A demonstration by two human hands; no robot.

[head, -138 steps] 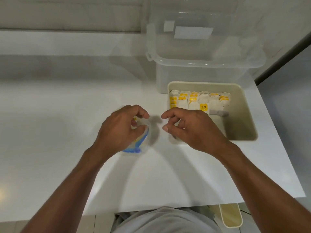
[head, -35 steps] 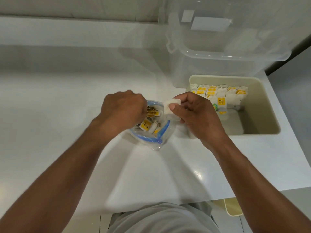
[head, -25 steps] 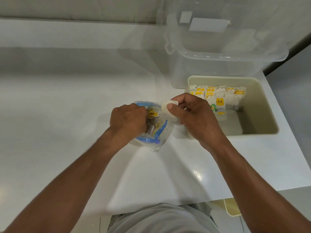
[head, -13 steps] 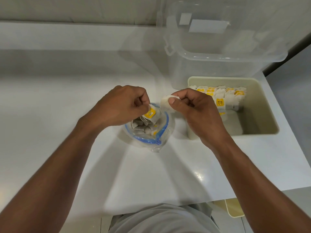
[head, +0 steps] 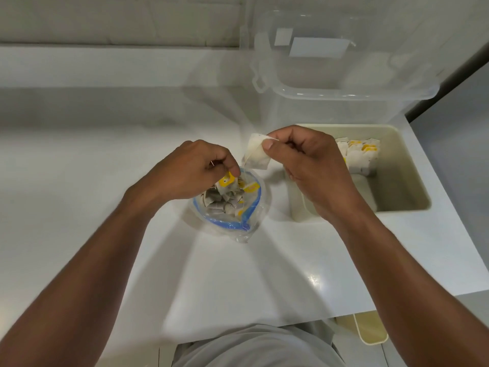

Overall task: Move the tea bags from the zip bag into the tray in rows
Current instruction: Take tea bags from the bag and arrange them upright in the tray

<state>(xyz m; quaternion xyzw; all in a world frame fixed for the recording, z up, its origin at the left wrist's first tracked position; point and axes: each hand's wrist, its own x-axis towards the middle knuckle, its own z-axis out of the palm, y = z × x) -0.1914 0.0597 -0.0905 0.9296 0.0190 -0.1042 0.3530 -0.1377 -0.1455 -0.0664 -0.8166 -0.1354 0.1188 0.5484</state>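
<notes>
Our right hand point(head: 312, 168) pinches one tea bag point(head: 255, 154) by its top edge between thumb and forefinger, lifted above the table point(head: 105, 181) between the zip bag point(head: 230, 207) and the tray point(head: 412, 168). Our left hand point(head: 195, 170), fingers curled, pinches a second bag point(head: 224, 189) by its yellow tag point(head: 226, 180) at the open mouth of the zip bag, where many more lie in a heap. In the tray, rows point(head: 360, 157) stand at the far wall; the near part is bare. We think the strings can tangle, so pulling the left one may drag others onto the table or tip the soft zip bag over. The thin paper may tear if we pull hard. A bag dropped carelessly may knock the rows down. The tags carry a dark mark, too small to read; the white labels point(head: 317, 47) on the clear box point(head: 344, 83) show no writing that we can read.
</notes>
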